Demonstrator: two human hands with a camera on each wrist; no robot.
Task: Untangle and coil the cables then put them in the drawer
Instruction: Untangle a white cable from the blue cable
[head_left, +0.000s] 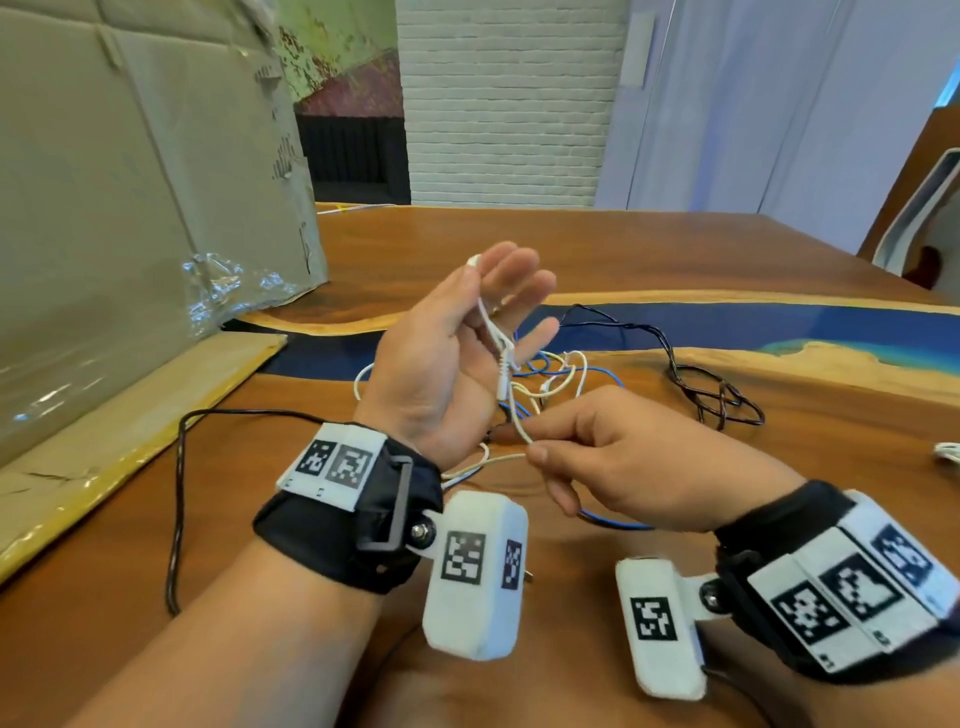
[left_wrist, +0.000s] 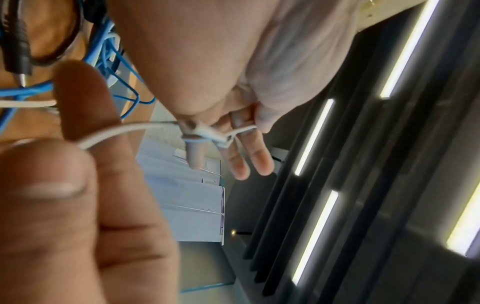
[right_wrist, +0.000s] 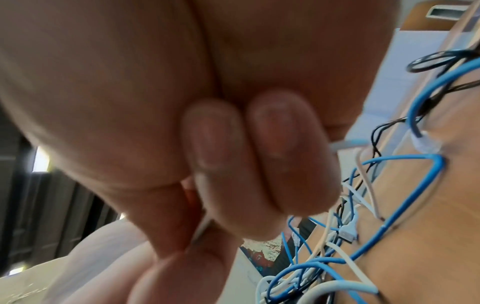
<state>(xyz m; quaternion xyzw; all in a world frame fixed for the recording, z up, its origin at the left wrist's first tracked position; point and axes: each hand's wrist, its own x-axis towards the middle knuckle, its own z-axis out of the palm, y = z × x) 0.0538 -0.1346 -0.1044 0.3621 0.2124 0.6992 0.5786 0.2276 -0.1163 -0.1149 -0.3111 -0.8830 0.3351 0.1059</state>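
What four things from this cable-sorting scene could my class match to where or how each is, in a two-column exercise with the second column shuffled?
Column 1
1. white cable
2. blue cable
3. dark cable
4. cardboard box

Column 2
A. standing at the table's left edge
B. strung between left hand and right hand
C. looped on the table, right of the hands
D. lying on the table, running under the right hand

Pairs: 1-B, 2-D, 3-C, 4-A
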